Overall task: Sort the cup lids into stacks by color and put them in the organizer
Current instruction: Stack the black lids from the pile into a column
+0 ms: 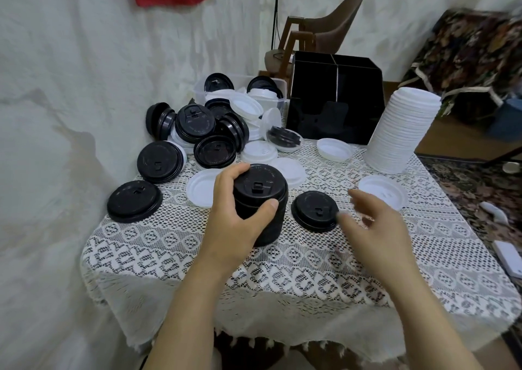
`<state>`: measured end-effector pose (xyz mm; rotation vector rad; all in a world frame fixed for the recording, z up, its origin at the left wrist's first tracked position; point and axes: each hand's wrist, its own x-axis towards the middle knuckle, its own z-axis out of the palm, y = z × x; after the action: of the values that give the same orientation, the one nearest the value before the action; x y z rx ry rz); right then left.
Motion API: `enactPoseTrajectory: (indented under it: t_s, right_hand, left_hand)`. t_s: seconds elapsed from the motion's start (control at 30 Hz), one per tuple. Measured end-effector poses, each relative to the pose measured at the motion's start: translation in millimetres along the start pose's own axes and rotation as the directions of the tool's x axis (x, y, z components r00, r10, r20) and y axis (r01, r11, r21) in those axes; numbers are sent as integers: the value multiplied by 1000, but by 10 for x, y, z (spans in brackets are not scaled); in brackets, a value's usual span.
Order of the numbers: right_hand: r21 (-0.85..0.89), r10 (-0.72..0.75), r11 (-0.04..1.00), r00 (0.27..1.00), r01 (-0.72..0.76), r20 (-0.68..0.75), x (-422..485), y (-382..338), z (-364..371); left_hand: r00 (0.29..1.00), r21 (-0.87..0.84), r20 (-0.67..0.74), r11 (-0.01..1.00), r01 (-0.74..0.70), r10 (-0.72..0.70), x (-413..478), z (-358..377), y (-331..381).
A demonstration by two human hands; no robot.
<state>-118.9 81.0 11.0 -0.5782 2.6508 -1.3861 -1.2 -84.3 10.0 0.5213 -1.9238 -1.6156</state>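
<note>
A stack of black lids stands near the middle of the lace-covered table, and my left hand grips it from the left side. Just right of the stack lies a single black lid. My right hand, blurred, hovers at that lid's right edge with fingers apart and nothing in it. A tall stack of white lids stands at the right. The black organizer sits at the back. Loose black and white lids are piled at the back left.
A clear plastic bin with lids sits behind the pile. Single white lids lie on the table, and a black lid at the left. The wall is close on the left. A chair stands behind.
</note>
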Motion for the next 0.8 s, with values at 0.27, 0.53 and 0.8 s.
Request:
enactPoseTrajectory:
  t_s: [0.27,0.53,0.8]
  right_hand:
    - [-168,-175,957,935,235,308,342,148,275]
    - [196,-325,922,942,335,-80,228,-194,191]
    - [258,-473,861,877,438,89,20,-557,372]
  left_hand:
    - [998,65,50,997,-30,27,-1,-64,-29]
    - [1000,97,16,995,-2,0,1,-32,-17]
    - [999,64,47,998,-10,7,6,-28,4]
